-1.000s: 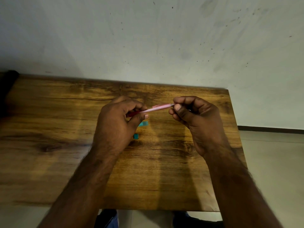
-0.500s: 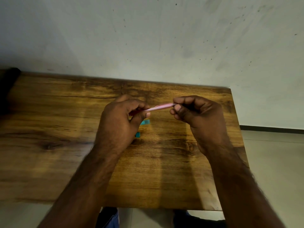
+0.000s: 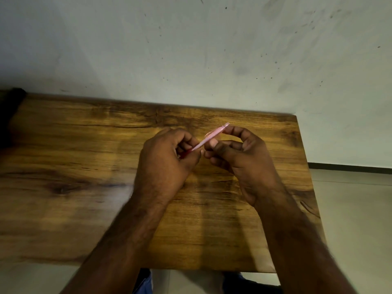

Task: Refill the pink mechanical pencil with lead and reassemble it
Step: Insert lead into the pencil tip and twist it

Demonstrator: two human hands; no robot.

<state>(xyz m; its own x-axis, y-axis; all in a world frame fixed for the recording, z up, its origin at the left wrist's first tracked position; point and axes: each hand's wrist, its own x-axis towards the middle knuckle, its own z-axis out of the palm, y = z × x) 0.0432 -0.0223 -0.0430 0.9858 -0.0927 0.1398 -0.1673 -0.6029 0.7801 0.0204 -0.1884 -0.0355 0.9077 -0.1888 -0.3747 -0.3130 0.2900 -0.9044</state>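
I've tilted the pencil [image 3: 212, 137] up; my left hand [image 3: 167, 164] grips its red end, my right hand [image 3: 237, 153] pinches the barrel, probably for reassembly.

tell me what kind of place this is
Probably a plain room at home or in a workshop: a wooden table pushed against a bare, speckled wall, with a pale tiled floor beside it.
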